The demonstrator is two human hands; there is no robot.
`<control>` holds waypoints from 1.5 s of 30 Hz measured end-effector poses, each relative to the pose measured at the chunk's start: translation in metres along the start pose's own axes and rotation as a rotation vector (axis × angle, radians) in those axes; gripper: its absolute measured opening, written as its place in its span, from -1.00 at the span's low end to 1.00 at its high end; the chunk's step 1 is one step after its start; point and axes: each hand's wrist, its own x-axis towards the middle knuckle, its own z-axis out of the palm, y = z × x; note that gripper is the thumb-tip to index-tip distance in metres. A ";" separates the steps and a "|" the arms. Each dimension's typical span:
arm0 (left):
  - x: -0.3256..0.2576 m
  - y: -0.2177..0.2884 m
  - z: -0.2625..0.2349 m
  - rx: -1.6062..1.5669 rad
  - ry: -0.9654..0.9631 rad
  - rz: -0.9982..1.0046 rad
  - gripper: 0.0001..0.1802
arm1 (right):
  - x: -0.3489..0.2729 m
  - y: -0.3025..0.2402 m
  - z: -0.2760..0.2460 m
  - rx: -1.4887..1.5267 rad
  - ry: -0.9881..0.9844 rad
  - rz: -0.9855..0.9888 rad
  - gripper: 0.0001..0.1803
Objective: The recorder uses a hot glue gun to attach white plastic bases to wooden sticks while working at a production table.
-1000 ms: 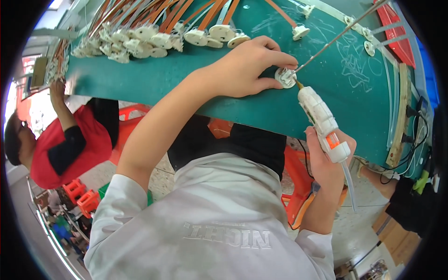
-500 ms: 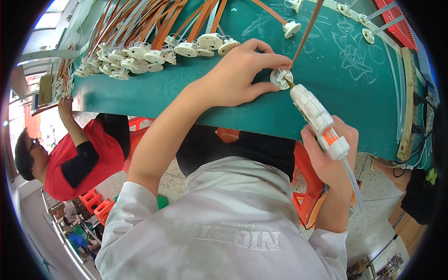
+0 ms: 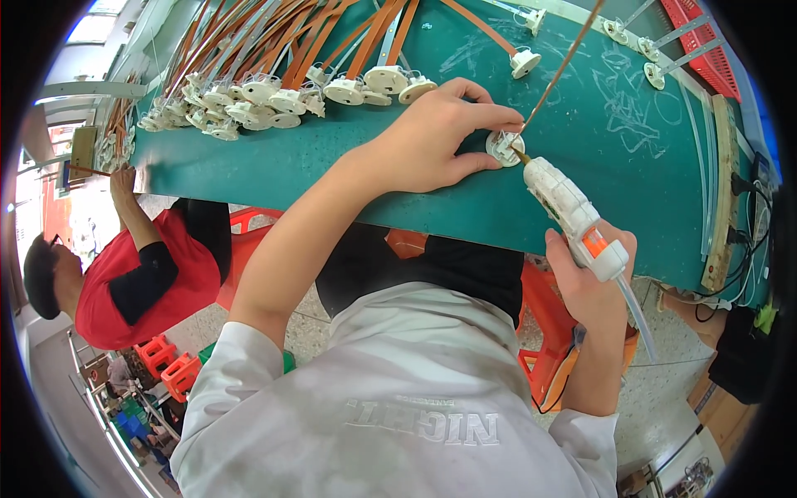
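One white socket (image 3: 503,148) lies near the green counter's (image 3: 581,199) front edge, pinned under the left hand (image 3: 432,137), whose fingers are pressed together on its rim, while the right hand (image 3: 585,278) has its fingers clamped on one white glue gun (image 3: 573,214) with its tip at the socket. Since a second ago both hands have kept their grip, and the view has shifted slightly. A row of over a dozen sockets (image 3: 274,100) on orange strips (image 3: 349,33) lies at the back, four more lie far right, and a person in red (image 3: 124,274) works at the left.
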 end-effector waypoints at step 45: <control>-0.002 0.003 0.001 -0.028 0.045 0.021 -0.45 | 0.004 -0.003 -0.001 0.089 0.045 -0.048 -0.79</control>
